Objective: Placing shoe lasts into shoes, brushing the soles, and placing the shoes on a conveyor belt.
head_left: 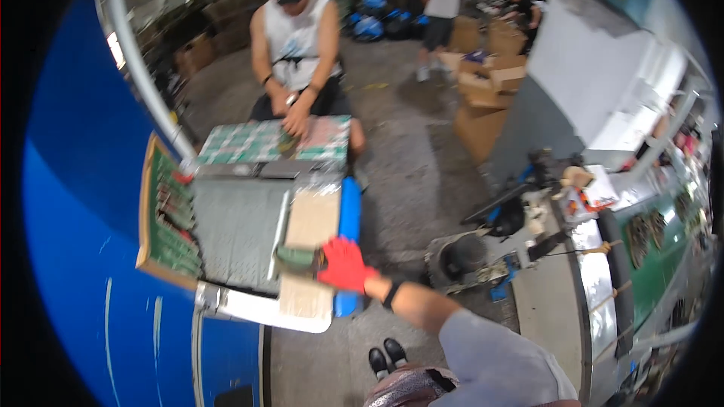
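My right hand (345,265), in a red glove, is closed around one end of a green, dark-edged, shoe-like piece (296,259). Blur hides its exact kind. The piece is over a tan strip (311,218) along the right side of a grey worktop (237,218), and I cannot tell whether it touches the strip. Beside the piece, a thin white bar (280,230) runs lengthwise along the worktop. My left hand is out of view.
At the worktop's left stands a cardboard-edged box (148,218) with several green pieces. Across from me a seated person (296,53) works over a green-and-white patterned surface (245,141). A machine (464,256) and a green belt (656,275) carrying shoe-like items are at right.
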Demonstrator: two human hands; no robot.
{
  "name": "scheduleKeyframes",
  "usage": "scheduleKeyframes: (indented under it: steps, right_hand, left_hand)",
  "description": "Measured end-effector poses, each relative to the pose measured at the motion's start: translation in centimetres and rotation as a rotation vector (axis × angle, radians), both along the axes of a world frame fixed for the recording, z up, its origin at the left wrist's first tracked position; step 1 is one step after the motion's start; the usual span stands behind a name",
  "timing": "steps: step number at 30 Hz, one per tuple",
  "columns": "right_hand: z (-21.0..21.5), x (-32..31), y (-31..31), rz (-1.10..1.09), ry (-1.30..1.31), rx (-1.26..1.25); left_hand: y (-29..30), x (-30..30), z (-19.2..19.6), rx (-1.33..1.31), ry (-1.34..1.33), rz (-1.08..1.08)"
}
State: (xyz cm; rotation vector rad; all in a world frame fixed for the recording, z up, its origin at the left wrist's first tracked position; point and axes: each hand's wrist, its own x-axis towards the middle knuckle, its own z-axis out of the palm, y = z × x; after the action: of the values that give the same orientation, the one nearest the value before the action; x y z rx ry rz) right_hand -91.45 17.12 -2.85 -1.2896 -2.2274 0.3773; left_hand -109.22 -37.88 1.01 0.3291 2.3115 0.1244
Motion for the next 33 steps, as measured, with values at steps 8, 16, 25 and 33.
scheduleKeyframes:
  steps: [8,16,25,33]
  right_hand:
    - [11.8,18.2,-16.3,-0.035,1.084,-0.897]
    - [9.6,35.1,-26.7,-0.234,1.393,-0.403]
    - [8.5,56.3,-32.6,-0.916,0.860,-0.265]
    - [14.4,64.9,-24.0,-0.803,0.769,-0.150]
  left_hand:
    - [30.5,7.4,-0.6,0.646,-0.982,0.047]
    - [33.0,32.2,5.6,1.043,-1.196,-0.484]
    - [27.3,58.4,-1.0,0.200,-1.481,-0.284]
    - [34.2,69.1,0.1,0.424,-1.461,-0.271]
